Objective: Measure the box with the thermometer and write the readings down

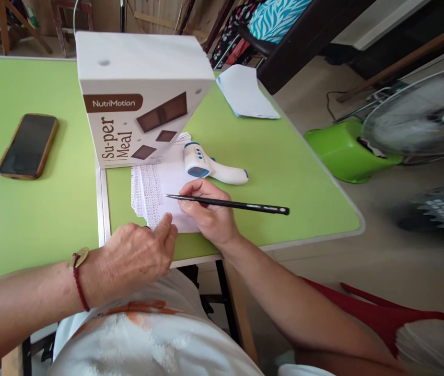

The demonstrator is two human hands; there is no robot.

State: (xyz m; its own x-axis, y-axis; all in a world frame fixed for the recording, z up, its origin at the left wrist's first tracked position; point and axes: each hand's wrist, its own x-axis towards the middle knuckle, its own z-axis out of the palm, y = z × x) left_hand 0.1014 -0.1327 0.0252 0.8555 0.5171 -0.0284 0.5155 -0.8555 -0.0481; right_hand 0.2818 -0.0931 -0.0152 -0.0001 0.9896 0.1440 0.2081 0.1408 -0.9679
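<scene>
In my right hand (208, 211) is a slim black pencil (241, 204), pinched between thumb and fingers, its tip pointing left over the paper. My left hand (139, 250) lies at the near edge of the sheets, back up. Its index finger is stretched out on the page and the other fingers are partly hidden. Beneath both hands is a fanned stack of papers (173, 180) with columns of small print on the left and a plain area on the right. A white and blue infrared thermometer (216, 168) rests on the stack's right side, just beyond my right hand.
A tall white NutriMotion box (143, 62) stands behind the papers, covering their far part. On the green table (308, 209) lie a phone (29, 146) at left and folded white sheets (245, 91) at far right. Beyond the right edge are a fan (421, 115) and a green bucket (335, 151).
</scene>
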